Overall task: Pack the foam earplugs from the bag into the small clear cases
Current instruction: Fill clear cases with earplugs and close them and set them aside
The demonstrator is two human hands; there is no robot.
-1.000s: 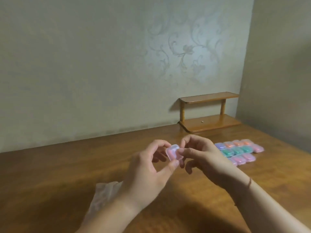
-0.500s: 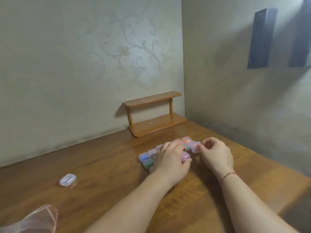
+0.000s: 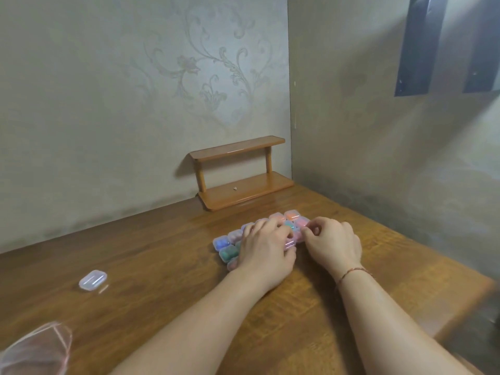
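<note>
The small clear cases (image 3: pixel 259 236) lay packed in a tight block on the table (image 3: pixel 167 255), each showing a coloured earplug filling: blue, green, pink, orange. The left hand (image 3: pixel 266 246) rested palm-down over the near middle of the block, fingers spread loosely across the lids and curled round nothing that could be seen. The right hand (image 3: pixel 334 243) sat just beside it at the block's right edge, its fingers bent inward and apparently pinching a pink case (image 3: pixel 301 222); the grip itself was partly hidden. One empty case (image 3: pixel 92 279) lay shut and well apart to the left, and the bag (image 3: pixel 38 347) showed at the lower left corner, its contents not visible.

These cases looked light, hard and smooth, so they would likely skid on the wood or pop out of a loose pinch. The safest hold would be across the short sides, thumb against forefinger. The foam plugs should squash readily and spring back, so they would tolerate a firm pinch at mid-length.
</note>
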